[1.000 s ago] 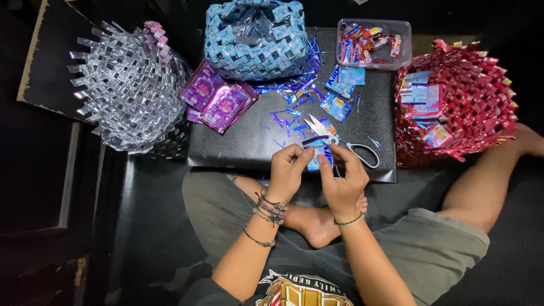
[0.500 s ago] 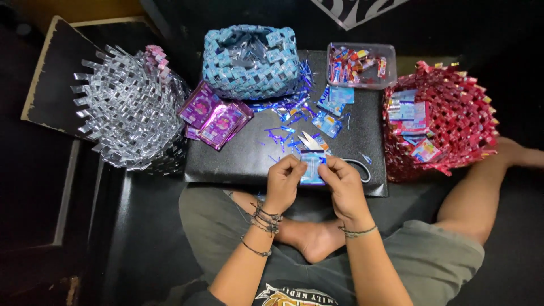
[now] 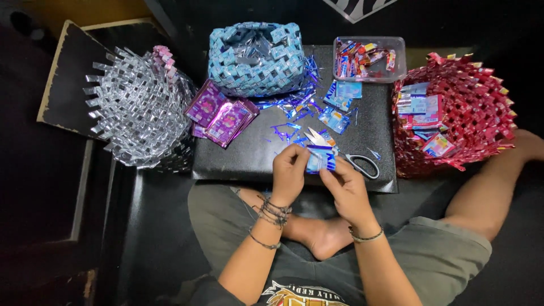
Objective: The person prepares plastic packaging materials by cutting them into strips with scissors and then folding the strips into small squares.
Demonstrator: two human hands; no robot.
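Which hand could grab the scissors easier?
Probably the right hand. The scissors lie on the black board just beyond it, handles on its side. The left hand is farther from the handles. Both hands hold the blue wrapper, so one must let go first.

One camera only, worn on my head, looking almost straight down past my chest onto my crossed legs. My left hand (image 3: 288,173) and right hand (image 3: 347,187) sit near the middle of the frame, fairly close. Beyond my fingertips lies the black rectangular board (image 3: 249,153); far to their left the silver woven foil basket (image 3: 139,110), far right the red woven wrapper basket (image 3: 470,107).
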